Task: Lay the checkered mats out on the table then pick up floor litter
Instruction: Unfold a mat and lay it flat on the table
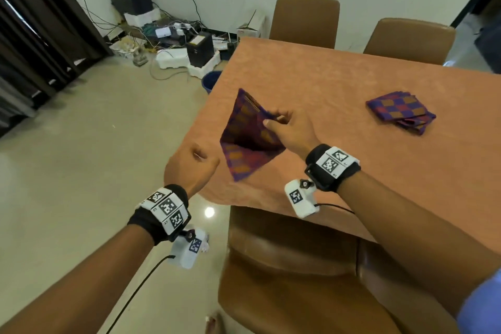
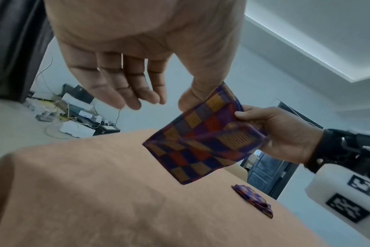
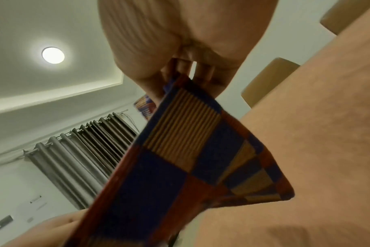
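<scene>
Counter [image 1: 339,76]: orange textured top, filling the right of the frame.
On it: stack of folded checkered mats [image 1: 401,111], centre right.
Floor [image 1: 95,157]: pale glossy tiles, left.

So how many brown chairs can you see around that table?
3. Two chairs stand side by side at the far edge of the table, one on the left and one on the right; a third sits at the near edge. More may be out of view.
</scene>
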